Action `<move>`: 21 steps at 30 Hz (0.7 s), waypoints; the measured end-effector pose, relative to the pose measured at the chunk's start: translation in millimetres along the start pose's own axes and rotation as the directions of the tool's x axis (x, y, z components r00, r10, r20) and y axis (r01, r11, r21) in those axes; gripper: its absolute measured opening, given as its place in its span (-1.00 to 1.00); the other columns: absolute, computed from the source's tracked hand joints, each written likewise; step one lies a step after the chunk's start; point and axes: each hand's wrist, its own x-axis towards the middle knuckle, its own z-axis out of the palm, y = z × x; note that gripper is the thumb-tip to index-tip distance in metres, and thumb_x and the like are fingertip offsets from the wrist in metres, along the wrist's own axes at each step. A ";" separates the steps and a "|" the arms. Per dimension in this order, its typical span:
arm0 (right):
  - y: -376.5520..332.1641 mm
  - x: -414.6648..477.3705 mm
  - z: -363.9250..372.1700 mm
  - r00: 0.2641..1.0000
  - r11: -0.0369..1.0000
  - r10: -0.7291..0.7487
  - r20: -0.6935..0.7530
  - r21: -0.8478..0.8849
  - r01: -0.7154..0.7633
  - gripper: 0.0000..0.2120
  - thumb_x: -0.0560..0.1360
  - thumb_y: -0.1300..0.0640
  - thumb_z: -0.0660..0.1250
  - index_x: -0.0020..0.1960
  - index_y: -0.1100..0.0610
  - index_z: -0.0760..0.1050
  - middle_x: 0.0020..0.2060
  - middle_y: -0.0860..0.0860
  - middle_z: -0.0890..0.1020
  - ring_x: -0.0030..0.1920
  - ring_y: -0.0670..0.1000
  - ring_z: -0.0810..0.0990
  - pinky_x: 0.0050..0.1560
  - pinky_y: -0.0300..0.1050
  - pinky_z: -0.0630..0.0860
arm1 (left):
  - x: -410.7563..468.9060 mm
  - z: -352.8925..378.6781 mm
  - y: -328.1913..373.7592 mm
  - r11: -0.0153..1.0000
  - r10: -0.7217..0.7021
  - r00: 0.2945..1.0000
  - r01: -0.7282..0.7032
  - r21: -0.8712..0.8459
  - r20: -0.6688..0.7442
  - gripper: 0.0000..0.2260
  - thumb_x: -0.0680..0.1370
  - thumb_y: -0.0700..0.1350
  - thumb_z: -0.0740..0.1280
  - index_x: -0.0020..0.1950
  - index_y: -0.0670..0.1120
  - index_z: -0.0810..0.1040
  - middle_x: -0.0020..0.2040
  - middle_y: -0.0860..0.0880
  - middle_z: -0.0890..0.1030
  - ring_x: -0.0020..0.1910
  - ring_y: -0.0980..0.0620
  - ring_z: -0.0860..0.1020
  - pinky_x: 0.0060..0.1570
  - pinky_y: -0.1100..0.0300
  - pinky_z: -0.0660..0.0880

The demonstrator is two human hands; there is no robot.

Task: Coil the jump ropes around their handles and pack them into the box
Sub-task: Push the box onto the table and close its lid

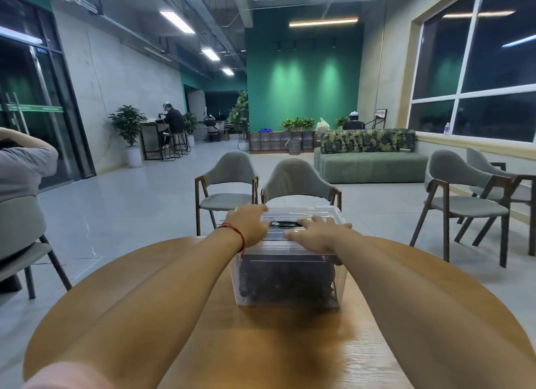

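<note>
Wood of the round table [290,345] fills the near view. Toward its far side stands a clear plastic box [342,272], with dark jump ropes [285,281] massed inside. The left hand [249,223] and right hand [316,235] lie flat on its lid [293,243], fingers spread. Tabletop shows on either side of the box. Two grey chairs [229,182] stand just beyond the far edge.

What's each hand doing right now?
Left hand: open, fingers resting flat on the box lid.
Right hand: open, fingers spread on the same lid.

Clear box [342,275], lid [303,214] on, stands on the table [275,345], dark ropes [285,284] packed inside.
</note>
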 end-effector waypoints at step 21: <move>88.3 -33.1 -18.7 0.886 0.110 0.408 0.220 0.952 -0.287 -0.57 0.76 -0.21 0.07 0.08 0.11 0.50 -0.07 0.10 0.60 -0.06 0.14 0.63 0.00 0.08 0.64 | 27.7 29.7 44.9 0.994 0.100 0.899 -0.076 -0.073 0.426 -0.41 0.63 0.46 0.04 0.61 0.26 0.34 0.61 0.01 0.41 0.54 -0.16 0.39 0.56 -0.22 0.26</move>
